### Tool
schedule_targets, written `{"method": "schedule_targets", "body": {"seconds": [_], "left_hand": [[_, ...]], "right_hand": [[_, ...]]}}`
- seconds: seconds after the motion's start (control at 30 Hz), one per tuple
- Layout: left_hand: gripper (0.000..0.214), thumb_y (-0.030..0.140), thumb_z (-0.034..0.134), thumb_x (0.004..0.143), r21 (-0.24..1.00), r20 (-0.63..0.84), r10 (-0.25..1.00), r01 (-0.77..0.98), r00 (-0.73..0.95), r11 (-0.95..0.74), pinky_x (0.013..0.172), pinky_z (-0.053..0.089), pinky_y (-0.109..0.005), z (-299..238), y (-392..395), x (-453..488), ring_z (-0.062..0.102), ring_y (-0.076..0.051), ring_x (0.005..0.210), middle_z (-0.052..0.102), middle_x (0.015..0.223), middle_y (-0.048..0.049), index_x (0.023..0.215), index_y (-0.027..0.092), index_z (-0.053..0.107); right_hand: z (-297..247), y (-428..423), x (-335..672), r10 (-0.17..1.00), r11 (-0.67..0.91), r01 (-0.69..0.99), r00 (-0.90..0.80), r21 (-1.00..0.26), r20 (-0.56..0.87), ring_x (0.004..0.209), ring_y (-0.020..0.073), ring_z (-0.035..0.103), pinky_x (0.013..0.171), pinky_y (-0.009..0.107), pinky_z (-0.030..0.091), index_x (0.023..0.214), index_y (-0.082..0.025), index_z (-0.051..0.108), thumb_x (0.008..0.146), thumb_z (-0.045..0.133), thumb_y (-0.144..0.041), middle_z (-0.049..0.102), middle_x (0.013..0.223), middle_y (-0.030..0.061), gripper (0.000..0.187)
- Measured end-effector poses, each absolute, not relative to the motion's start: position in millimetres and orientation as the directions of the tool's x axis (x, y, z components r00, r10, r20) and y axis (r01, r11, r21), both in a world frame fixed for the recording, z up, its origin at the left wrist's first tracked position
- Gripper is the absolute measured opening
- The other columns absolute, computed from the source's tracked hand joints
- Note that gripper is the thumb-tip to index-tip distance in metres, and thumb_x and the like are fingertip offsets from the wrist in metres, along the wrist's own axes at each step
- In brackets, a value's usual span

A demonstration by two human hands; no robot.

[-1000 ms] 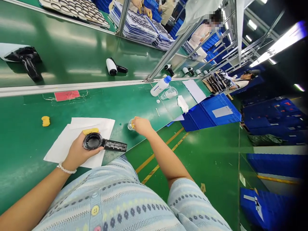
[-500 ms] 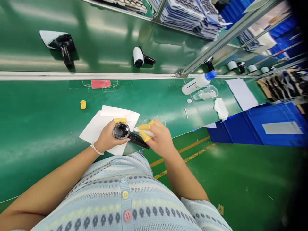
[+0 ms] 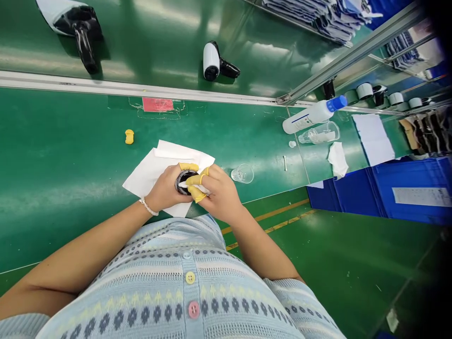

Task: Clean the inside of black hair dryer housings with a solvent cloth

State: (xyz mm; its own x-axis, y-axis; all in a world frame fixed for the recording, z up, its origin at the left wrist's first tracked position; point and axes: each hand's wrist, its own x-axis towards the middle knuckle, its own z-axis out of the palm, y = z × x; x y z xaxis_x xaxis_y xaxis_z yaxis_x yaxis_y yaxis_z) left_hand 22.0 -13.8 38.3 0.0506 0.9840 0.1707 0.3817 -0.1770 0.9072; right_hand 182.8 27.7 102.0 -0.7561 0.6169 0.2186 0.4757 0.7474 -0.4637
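My left hand [image 3: 165, 189] is closed around a black round plastic part [image 3: 182, 181], with a yellow finger cot on the thumb. My right hand [image 3: 219, 195] pinches a thin white swab [image 3: 197, 188] between fingers in yellow cots, and its tip rests inside the ring of the part. Both hands meet above white paper sheets [image 3: 151, 167] on the green bench. A small clear glass cup [image 3: 243, 173] stands just right of my right hand.
A loose yellow finger cot [image 3: 129, 136] lies to the left. A white bottle with blue cap [image 3: 310, 120], a clear container [image 3: 319, 134] and a crumpled wipe [image 3: 338, 159] lie far right. Hair dryers [image 3: 216, 62] sit on the conveyor behind the rail. Blue crates [image 3: 395, 190] stand to the right.
My right hand left the glass cup with the swab and came to the black part. The handle of the part is now hidden under my hands. The camera tilted down.
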Motion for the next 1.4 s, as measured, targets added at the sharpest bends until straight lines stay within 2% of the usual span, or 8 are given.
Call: {"method": "schedule_targets", "body": {"seconds": [0.13,0.4,0.47,0.63,0.9,1.03,1.23,1.4], "left_hand": [[0.056,0.033,0.075,0.06,0.918,0.13,0.991,0.372,0.043,-0.137,0.087,0.051,-0.035,39,-13,22,0.064,-0.024,0.097,0.067,0.108,-0.0047,0.111,0.02,0.054],[0.051,0.033,0.073,0.061,0.915,0.12,0.992,0.384,0.034,-0.124,0.078,0.051,-0.032,42,-13,23,0.064,-0.021,0.087,0.068,0.099,-0.0025,0.106,0.02,0.053],[0.051,0.031,0.073,0.061,0.914,0.121,0.992,0.386,0.033,-0.125,0.079,0.051,-0.032,42,-13,24,0.064,-0.021,0.088,0.067,0.1,-0.0023,0.106,0.02,0.053],[0.053,0.034,0.073,0.062,0.903,0.137,0.99,0.409,0.024,-0.135,0.088,0.049,-0.035,43,-13,23,0.063,-0.024,0.098,0.066,0.109,-0.0046,0.109,0.019,0.054],[0.052,0.035,0.073,0.062,0.914,0.135,0.99,0.383,0.029,-0.136,0.091,0.05,-0.035,41,-13,24,0.062,-0.024,0.102,0.066,0.112,-0.0049,0.109,0.02,0.055],[0.053,0.036,0.074,0.062,0.911,0.12,0.992,0.394,0.03,-0.122,0.091,0.05,-0.035,41,-12,24,0.063,-0.024,0.102,0.066,0.112,-0.0049,0.109,0.02,0.054],[0.056,0.033,0.073,0.06,0.906,0.126,0.992,0.406,0.021,-0.124,0.09,0.05,-0.035,42,-12,24,0.062,-0.024,0.102,0.065,0.113,-0.0047,0.111,0.02,0.053],[0.053,0.036,0.072,0.063,0.915,0.105,0.994,0.39,0.024,-0.106,0.088,0.051,-0.034,42,-13,24,0.063,-0.024,0.1,0.066,0.111,-0.0051,0.11,0.019,0.054]], "right_hand": [[107,35,180,0.589,0.743,0.453,-0.792,-0.492,0.162,0.07,0.0166,0.042,0.065,0.028,0.037,0.081,-0.02,0.063,0.088,0.047,-0.025,0.048,0.07,0.0013,0.018],[114,40,176,0.593,0.71,0.476,-0.802,-0.519,0.077,0.077,0.0174,0.045,0.069,0.029,0.039,0.085,-0.02,0.064,0.083,0.051,-0.02,0.049,0.077,0.0022,0.013],[112,37,175,0.63,0.704,0.507,-0.769,-0.498,0.107,0.076,0.0173,0.045,0.065,0.028,0.038,0.083,-0.019,0.062,0.082,0.051,-0.019,0.047,0.077,0.0023,0.011],[98,23,171,0.754,0.656,0.671,-0.599,-0.345,0.27,0.074,0.0184,0.042,0.059,0.029,0.033,0.079,-0.017,0.057,0.083,0.047,-0.021,0.042,0.079,0.004,0.011],[90,11,170,0.728,0.683,0.635,-0.552,-0.36,0.407,0.074,0.0188,0.044,0.062,0.031,0.036,0.077,-0.017,0.057,0.088,0.044,-0.023,0.044,0.076,0.0048,0.018],[91,13,169,0.735,0.677,0.616,-0.593,-0.403,0.33,0.075,0.0185,0.044,0.065,0.032,0.038,0.08,-0.018,0.057,0.089,0.044,-0.026,0.047,0.078,0.0049,0.018],[92,16,166,0.749,0.658,0.689,-0.557,-0.305,0.359,0.071,0.0185,0.04,0.061,0.031,0.033,0.077,-0.019,0.055,0.085,0.044,-0.02,0.043,0.075,0.0038,0.014],[99,19,168,0.677,0.721,0.56,-0.696,-0.409,0.24,0.071,0.017,0.042,0.062,0.029,0.035,0.078,-0.019,0.054,0.084,0.045,-0.021,0.044,0.074,0.0022,0.011]]}}
